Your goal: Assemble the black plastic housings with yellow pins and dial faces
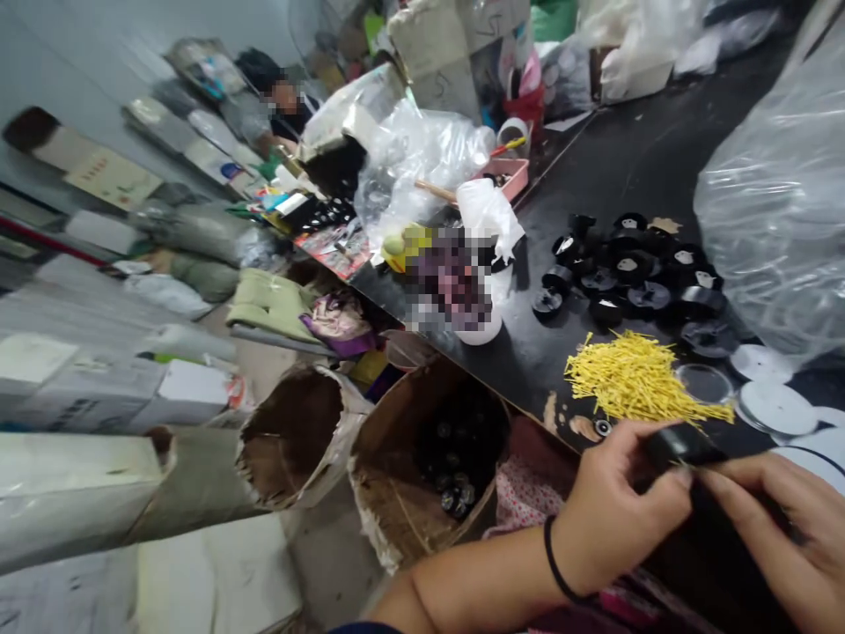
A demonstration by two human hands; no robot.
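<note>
A glossy black plastic piece [683,443] is gripped between the thumb and fingers of my left hand [617,511], which wears a black band on the wrist. My right hand [785,515] meets it at the lower right, thumb and forefinger pinched beside the left thumb; what they pinch is too small to make out. A thin yellowish strand shows by the left thumb tip. Just beyond the hands lies a heap of thin yellow plastic pieces [624,377]. Behind it stand several black spool-like parts [634,269]. White discs [775,407] and a clear ring [705,384] lie to the right.
A large clear plastic bag [779,194] bulges at the right of the black table [613,172]. Left of the table edge stand two drums, one [373,502] holding black parts, the other [336,440] beside it. A person [283,101] sits farther back among boxes.
</note>
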